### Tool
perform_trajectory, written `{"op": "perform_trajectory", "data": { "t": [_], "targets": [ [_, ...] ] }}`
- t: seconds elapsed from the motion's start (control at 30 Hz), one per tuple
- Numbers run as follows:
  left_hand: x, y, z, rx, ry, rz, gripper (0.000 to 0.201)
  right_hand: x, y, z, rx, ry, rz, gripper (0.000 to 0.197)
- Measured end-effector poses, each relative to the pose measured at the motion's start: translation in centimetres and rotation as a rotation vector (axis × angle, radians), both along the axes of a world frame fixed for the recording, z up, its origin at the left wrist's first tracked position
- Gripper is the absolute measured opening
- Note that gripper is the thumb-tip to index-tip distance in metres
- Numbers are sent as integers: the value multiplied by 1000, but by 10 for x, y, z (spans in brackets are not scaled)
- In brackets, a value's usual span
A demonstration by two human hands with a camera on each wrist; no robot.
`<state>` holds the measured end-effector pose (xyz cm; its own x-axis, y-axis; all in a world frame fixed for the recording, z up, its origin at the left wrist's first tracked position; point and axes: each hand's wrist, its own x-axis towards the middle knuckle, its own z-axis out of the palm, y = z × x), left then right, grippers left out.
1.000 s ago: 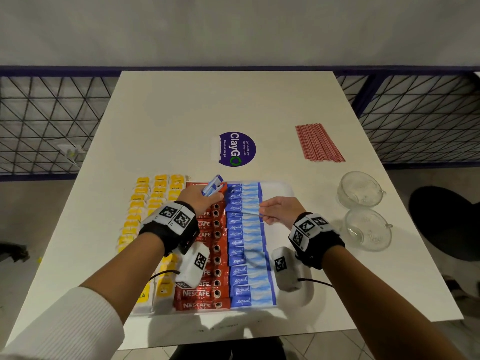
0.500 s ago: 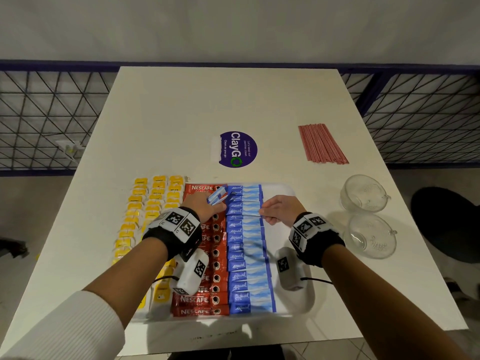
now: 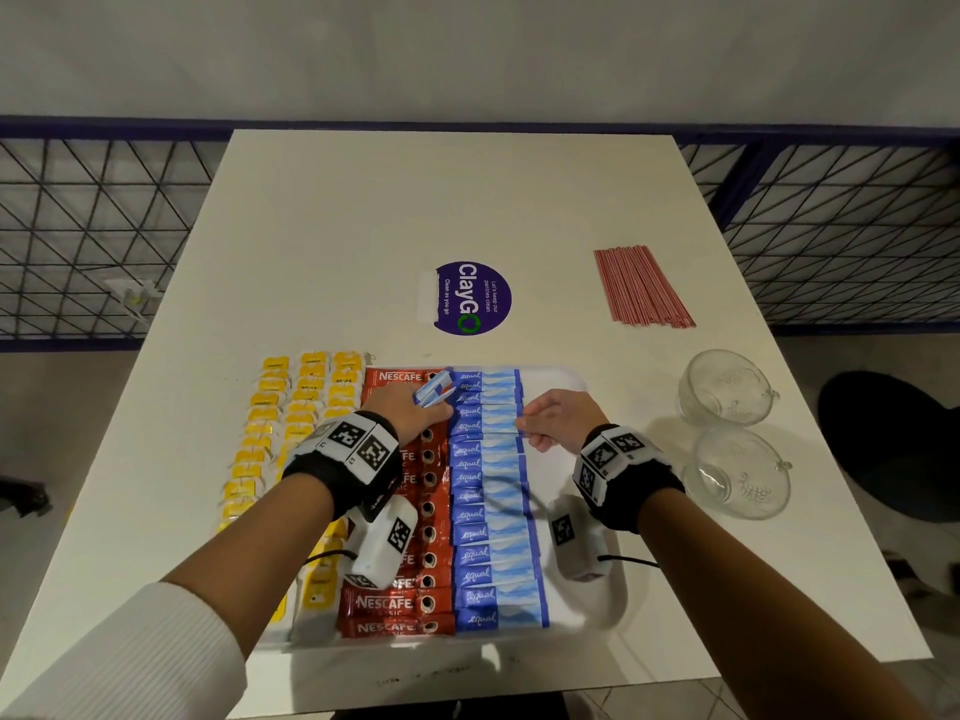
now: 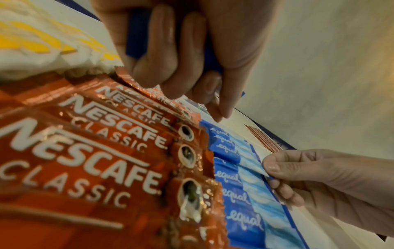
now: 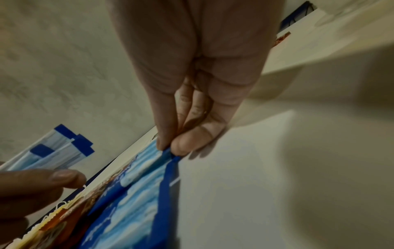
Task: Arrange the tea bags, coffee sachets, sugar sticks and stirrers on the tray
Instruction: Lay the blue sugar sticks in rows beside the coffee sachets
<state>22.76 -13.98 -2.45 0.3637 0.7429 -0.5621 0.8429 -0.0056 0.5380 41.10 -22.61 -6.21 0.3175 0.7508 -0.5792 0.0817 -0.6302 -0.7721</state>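
Note:
A white tray (image 3: 582,387) holds a column of red Nescafe coffee sachets (image 3: 395,605) and a column of blue Equal sugar sticks (image 3: 488,511). Yellow-tagged tea bags (image 3: 291,407) lie in rows to the left of the red column. My left hand (image 3: 410,413) grips a small bundle of sugar sticks (image 3: 435,389) over the far end of the coffee column; the bundle (image 5: 57,151) fans out in the right wrist view. My right hand (image 3: 556,420) pinches the right end of one sugar stick (image 5: 166,154) lying in the blue column. Red stirrers (image 3: 639,285) lie on the table at the far right.
Two clear glass cups (image 3: 727,387) (image 3: 740,472) stand right of the tray. A round purple ClayGo sticker (image 3: 472,298) marks the table (image 3: 467,200) beyond it. Wire-mesh railings (image 3: 88,236) flank the table, and a dark round stool (image 3: 893,439) sits at the right.
My left hand with its bundle of sticks has dropped slightly toward the coffee column. The right hand stays pinching the stick in the blue column. The head view has shifted a little.

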Motion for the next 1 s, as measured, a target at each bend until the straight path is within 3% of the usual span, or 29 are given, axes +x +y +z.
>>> {"op": "perform_trajectory", "data": {
  "t": [0.13,0.27,0.4,0.53,0.63,0.73,0.87,1.0],
  "targets": [
    [0,1,1,-7,-22,-1,30,1,-1,1,2,3,3,17],
    [1,0,8,-41,-77,-57,22,4,-3,7,7,7,2,18],
    [6,-2,17,-297,-274,47,11,5,-4,20,67,48,-27,16],
    [10,-7,24,-382,-399,2,15,-4,5,42,184,120,-9,12],
    [12,-12,33,-382,-398,-69,25,-14,11,57,227,104,90,20],
    [12,-16,40,-385,-399,-99,23,-20,13,64,243,41,169,11],
    [6,-19,42,-339,-341,-89,40,-18,8,66,242,83,87,12],
    [-3,-20,41,-379,-410,-40,23,-14,-3,65,211,141,-13,15]
  ]
}}
